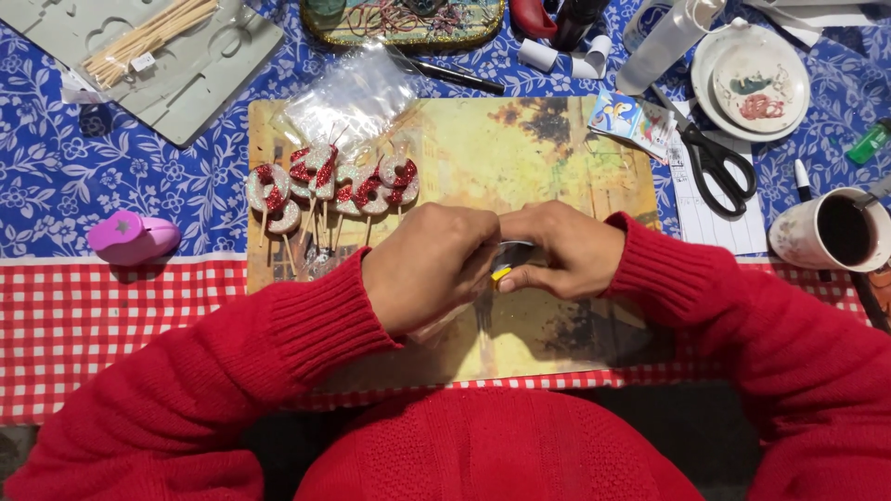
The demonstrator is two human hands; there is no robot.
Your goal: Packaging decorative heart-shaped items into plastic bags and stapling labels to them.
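Hiding between left hand and right hand, perhaps clear wrap.

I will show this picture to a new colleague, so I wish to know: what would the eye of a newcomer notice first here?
First come the two hands in red knitted sleeves, the left hand and the right hand, meeting over the yellowish painted placemat around a small dark item with a yellow tip. Next, the row of glittery white-and-red ornaments on thin wooden sticks lies at the mat's upper left. Black-handled scissors rest to the upper right.
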